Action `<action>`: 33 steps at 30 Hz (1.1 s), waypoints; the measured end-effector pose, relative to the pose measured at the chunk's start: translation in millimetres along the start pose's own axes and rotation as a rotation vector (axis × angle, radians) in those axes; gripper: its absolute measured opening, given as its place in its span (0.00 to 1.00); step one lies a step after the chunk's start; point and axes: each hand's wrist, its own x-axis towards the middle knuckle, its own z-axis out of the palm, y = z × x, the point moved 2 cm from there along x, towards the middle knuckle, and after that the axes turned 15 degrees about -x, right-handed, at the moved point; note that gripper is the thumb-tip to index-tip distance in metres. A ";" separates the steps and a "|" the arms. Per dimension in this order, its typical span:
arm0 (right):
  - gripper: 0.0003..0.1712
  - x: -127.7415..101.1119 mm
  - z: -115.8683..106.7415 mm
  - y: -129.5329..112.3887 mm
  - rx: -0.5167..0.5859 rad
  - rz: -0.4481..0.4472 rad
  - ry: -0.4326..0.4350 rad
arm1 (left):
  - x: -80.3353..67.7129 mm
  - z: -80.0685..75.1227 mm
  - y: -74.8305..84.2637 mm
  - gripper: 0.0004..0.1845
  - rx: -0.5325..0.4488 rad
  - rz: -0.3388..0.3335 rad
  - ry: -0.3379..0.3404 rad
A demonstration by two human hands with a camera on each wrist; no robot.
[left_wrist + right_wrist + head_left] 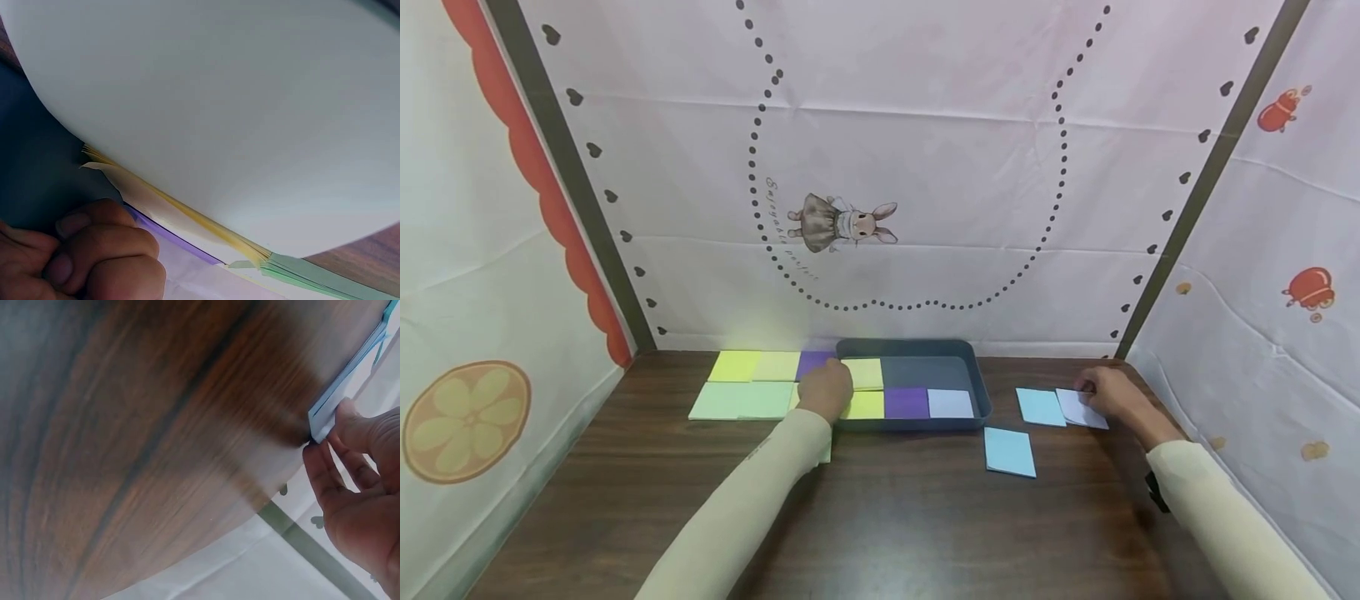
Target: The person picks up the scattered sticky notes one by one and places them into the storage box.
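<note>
My left hand (825, 390) lies at the left rim of a blue-grey tray (977, 379). Its fingers (94, 250) are curled at the edge of a pale yellow pad (206, 100) that fills the left wrist view, beside a purple pad (164, 232). My right hand (1108, 393) rests at the right on a pale lavender pad (1078, 410). In the right wrist view its thumb and fingertips (325, 469) pinch that pad's corner (320, 424). Inside the tray lie yellow pads (865, 406), a purple pad (906, 402) and a lavender pad (950, 403).
Yellow, pale green and purple pads (741, 400) lie in rows left of the tray. Two light blue pads (1041, 407) (1010, 451) sit on the dark wooden table (887, 517) right of the tray. Printed cloth walls close in the back and both sides.
</note>
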 end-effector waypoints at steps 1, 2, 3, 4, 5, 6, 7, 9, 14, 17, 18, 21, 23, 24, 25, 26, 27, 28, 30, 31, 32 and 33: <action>0.09 0.1 -0.5 0.7 0.006 -0.005 0.004 | 0.5 -0.2 -0.4 0.22 -0.002 0.001 0.001; 0.07 0.1 -1.0 1.3 0.010 -0.009 0.008 | 1.2 -0.3 -0.8 0.22 -0.005 0.003 0.002; 0.06 0.2 -1.4 1.6 0.018 -0.008 0.008 | 1.6 -0.2 -0.8 0.21 -0.005 0.006 0.004; 0.06 0.3 -1.8 2.1 0.026 -0.008 0.010 | 2.1 -0.1 -0.8 0.21 -0.005 0.008 0.008; 0.05 0.6 -1.8 2.5 0.032 -0.006 0.011 | 2.6 0.0 -0.9 0.21 -0.005 0.010 0.013; 0.05 1.1 -1.8 2.7 0.035 -0.003 0.013 | 2.5 -0.3 -0.6 0.21 -0.004 0.010 0.013; 0.05 1.6 -2.1 2.5 0.036 -0.003 0.017 | 2.1 -0.8 -0.2 0.21 -0.007 0.010 0.015; 0.05 2.1 -2.7 1.9 0.038 0.003 0.028 | 1.2 -2.2 0.3 0.20 -0.010 0.011 0.017; 0.06 2.7 -8.4 2.1 0.018 0.013 0.072 | 0.8 -3.5 0.4 0.20 -0.010 0.018 0.021; 0.07 2.1 -15.0 4.1 0.024 0.003 0.089 | 1.0 -1.8 0.4 0.21 0.006 0.023 0.025; 0.07 1.7 -17.6 4.7 0.037 -0.002 0.090 | 1.1 -1.1 0.4 0.21 0.012 0.025 0.026; 0.08 -1.0 -27.7 4.9 0.089 -0.013 0.081 | 0.3 -0.4 1.3 0.22 0.021 0.023 0.027; 0.09 -2.8 -36.0 3.8 0.095 -0.033 0.083 | 0.7 0.1 1.2 0.23 0.022 0.023 0.025; 0.09 -3.6 -40.9 2.8 0.086 -0.048 0.087 | 1.0 0.3 0.9 0.23 0.019 0.022 0.023; 0.09 -4.4 -46.0 1.2 0.074 -0.061 0.087 | 1.0 0.2 1.0 0.23 0.016 0.019 0.022; 0.10 -4.4 -51.0 -0.2 0.059 -0.077 0.086 | 0.8 -0.1 0.9 0.23 0.016 0.020 0.020; 0.10 -3.8 -56.1 -1.6 0.027 -0.094 0.089 | 0.6 -0.5 0.9 0.23 0.015 0.020 0.017; 0.10 -3.2 -61.3 -3.7 0.014 -0.112 0.088 | 0.2 -0.7 0.8 0.23 0.010 0.019 0.014; 0.10 -1.2 -71.5 -8.7 -0.005 -0.128 0.079 | -1.1 -1.5 0.8 0.23 0.003 0.018 0.011; 0.10 -0.1 -76.6 -11.9 -0.010 -0.133 0.077 | -2.1 -2.0 0.8 0.23 -0.003 0.018 0.011; 0.10 1.2 -81.1 -15.2 -0.016 -0.138 0.079 | -2.7 -2.2 0.5 0.23 -0.007 0.020 0.009; 0.10 2.2 -85.6 -19.6 -0.019 -0.137 0.079 | -3.2 -2.0 0.1 0.23 -0.011 0.021 0.009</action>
